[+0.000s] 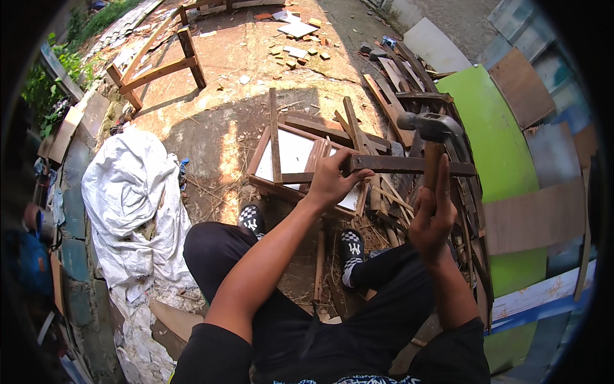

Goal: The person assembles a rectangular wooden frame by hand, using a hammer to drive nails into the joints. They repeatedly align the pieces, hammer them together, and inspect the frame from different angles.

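Note:
My left hand (334,181) is closed round a dark wooden bar (400,164) that runs across in front of me, thumb along its near side. Upright in my right hand (433,221) is a claw hammer (432,128), its metal head raised above the bar's right part and its wooden handle crossing in front of the bar. The index finger of that hand points up along the handle. Whether the hammer touches the bar, I cannot tell. Beneath and beyond my left hand lies a brown wooden frame with white panels (288,153), a narrow upright strip (275,134) overlapping it.
Scrap wood (390,83) is heaped to the right beside a green board (489,128). A crumpled white cloth (128,198) lies at left. Farther off stand a wooden frame with legs (160,70) and scattered small wood blocks (297,57). My feet are below the framed panels.

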`<action>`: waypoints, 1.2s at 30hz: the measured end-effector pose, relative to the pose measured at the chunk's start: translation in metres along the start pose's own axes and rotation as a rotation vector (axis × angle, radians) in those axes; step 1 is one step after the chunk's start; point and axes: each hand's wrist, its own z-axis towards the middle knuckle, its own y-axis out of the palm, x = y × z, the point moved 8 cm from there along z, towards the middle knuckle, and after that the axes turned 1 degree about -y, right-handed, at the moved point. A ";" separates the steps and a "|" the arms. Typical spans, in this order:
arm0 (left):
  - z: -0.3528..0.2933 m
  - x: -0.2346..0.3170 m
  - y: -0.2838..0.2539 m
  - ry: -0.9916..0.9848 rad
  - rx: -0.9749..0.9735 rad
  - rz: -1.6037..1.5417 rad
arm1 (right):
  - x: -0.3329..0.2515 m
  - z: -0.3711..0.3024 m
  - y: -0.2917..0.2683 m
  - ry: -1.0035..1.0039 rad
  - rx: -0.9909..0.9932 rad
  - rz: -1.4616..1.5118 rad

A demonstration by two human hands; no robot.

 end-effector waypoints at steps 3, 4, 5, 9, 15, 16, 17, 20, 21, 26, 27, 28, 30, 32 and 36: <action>0.002 0.008 -0.002 0.023 -0.014 0.090 | 0.003 0.002 0.020 0.048 -0.308 -0.007; 0.002 0.008 -0.005 0.015 -0.017 0.114 | -0.002 0.007 0.012 0.009 -0.239 0.003; 0.000 0.011 -0.007 0.050 0.017 0.068 | -0.004 0.010 0.003 -0.030 -0.170 0.012; 0.000 0.005 -0.005 0.020 0.018 0.107 | -0.008 0.000 -0.010 -0.049 0.093 0.042; -0.006 0.004 -0.002 0.014 0.004 0.014 | -0.009 0.017 0.003 -0.048 -0.233 -0.018; -0.003 0.005 -0.002 0.018 0.004 0.025 | -0.015 0.018 -0.006 -0.068 -0.118 0.010; 0.002 0.004 -0.004 0.022 0.005 0.036 | -0.014 0.015 -0.010 -0.079 -0.034 0.026; -0.001 0.003 0.002 -0.025 -0.038 0.097 | -0.007 0.001 -0.003 -0.111 -0.018 -0.013; -0.001 0.009 0.001 -0.047 -0.065 0.166 | -0.008 0.002 0.006 -0.141 -0.125 -0.060; 0.000 0.009 -0.006 0.059 0.014 0.054 | -0.010 0.017 -0.014 0.014 -0.098 -0.018; 0.003 0.007 -0.005 0.060 0.009 0.058 | -0.013 0.014 -0.017 -0.013 -0.016 -0.003; 0.002 0.006 -0.003 0.062 0.005 0.064 | -0.015 0.011 -0.020 -0.041 0.052 0.010; -0.002 0.007 0.002 0.028 -0.016 0.090 | -0.007 0.005 0.000 -0.051 -0.127 -0.077; -0.001 0.014 0.007 0.019 -0.045 0.139 | 0.007 -0.002 0.014 0.067 -0.260 0.041; -0.006 0.005 0.000 0.023 -0.017 0.041 | -0.010 0.018 -0.018 0.069 -0.110 0.027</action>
